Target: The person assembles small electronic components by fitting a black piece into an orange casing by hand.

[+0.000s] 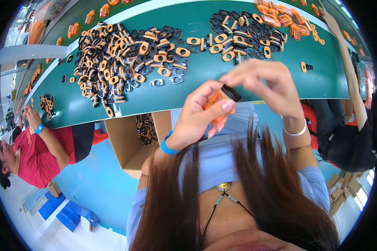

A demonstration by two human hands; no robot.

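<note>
My left hand (197,111) grips an orange translucent plastic housing (215,99) with a black ring-shaped cap (231,93) at its upper end. The thumb presses along its side, just in front of the bench edge. Over the black end hovers my right hand (276,85), fingers bent and spread from the thumb, slightly blurred. No object shows between its fingers. Beyond the hands, a big heap of black and orange oval rings (117,62) covers the left of the green bench (201,69); a smaller heap of such rings (243,35) lies ahead to the right.
Orange translucent housings (285,19) are piled at the far right, and more line a belt (90,16) behind. A cardboard box (125,146) holding black parts stands below the bench. A co-worker in red (42,154) sits at left; another's arm (349,67) reaches in at right.
</note>
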